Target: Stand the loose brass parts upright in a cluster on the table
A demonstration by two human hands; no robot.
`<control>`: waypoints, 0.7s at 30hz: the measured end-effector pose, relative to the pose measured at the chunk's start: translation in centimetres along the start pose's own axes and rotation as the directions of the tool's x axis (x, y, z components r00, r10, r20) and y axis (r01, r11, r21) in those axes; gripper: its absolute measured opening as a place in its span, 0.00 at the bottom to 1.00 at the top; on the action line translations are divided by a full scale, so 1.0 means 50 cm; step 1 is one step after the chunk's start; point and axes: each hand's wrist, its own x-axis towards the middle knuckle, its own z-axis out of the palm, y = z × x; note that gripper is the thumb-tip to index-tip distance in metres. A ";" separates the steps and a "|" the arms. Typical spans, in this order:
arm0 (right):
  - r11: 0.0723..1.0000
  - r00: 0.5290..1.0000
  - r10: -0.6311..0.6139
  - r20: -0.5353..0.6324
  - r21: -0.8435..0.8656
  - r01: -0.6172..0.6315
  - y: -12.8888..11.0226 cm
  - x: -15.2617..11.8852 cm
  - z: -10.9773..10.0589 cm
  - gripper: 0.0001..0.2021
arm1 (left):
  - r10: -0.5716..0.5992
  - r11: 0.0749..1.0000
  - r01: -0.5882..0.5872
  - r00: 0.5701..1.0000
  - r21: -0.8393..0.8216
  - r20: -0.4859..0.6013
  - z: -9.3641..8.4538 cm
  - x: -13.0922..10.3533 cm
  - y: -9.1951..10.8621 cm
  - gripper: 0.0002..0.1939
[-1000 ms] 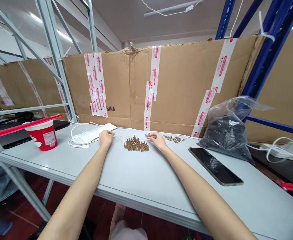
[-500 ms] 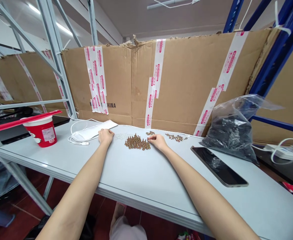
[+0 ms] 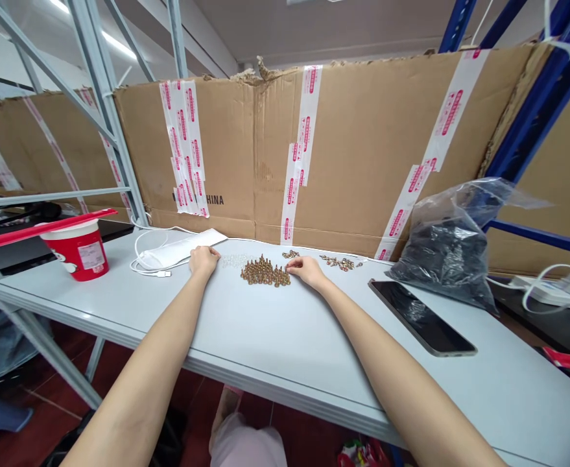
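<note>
Many small brass-coloured pieces (image 3: 264,272) stand packed in a cluster on the grey-white table, most with narrow tops pointing up. At the cluster's right edge, my right hand (image 3: 305,270) is closed in a pinch, with what looks like a small brass-coloured piece at its fingertips. On the other side, my left hand (image 3: 203,261) rests on the table with its fingers drawn together; whatever they hold is too small or hidden to make out. Tiny clear pieces (image 3: 235,261) lie scattered just right of it. Loose brass-coloured bits (image 3: 341,263) lie beyond my right hand, and a smaller heap (image 3: 291,254) sits behind it.
A white power strip (image 3: 187,248) with its cable lies behind my left hand. To the left stands a red cup (image 3: 83,253). On the right are a phone (image 3: 423,318) and a clear bag of black material (image 3: 447,266). A cardboard wall (image 3: 362,149) closes the back.
The whole view has shifted slightly, so everything sits a little higher in the picture. Both hands stay at nearly the same places beside the pieces.
</note>
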 end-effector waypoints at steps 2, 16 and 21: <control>1.000 1.000 -0.007 0.008 -0.027 0.007 0.005 0.001 0.000 0.04 | 0.009 1.000 -0.009 1.000 0.006 0.002 0.001 0.000 0.000 0.06; 0.973 0.990 0.031 0.138 0.223 -0.061 0.022 0.014 -0.001 0.09 | 0.091 0.996 -0.091 0.996 0.009 0.023 0.011 0.005 0.003 0.10; 0.992 0.990 0.107 -0.093 -0.054 -0.112 0.022 0.001 -0.050 0.15 | 0.118 0.993 -0.118 0.993 0.008 -0.004 0.011 0.005 0.002 0.10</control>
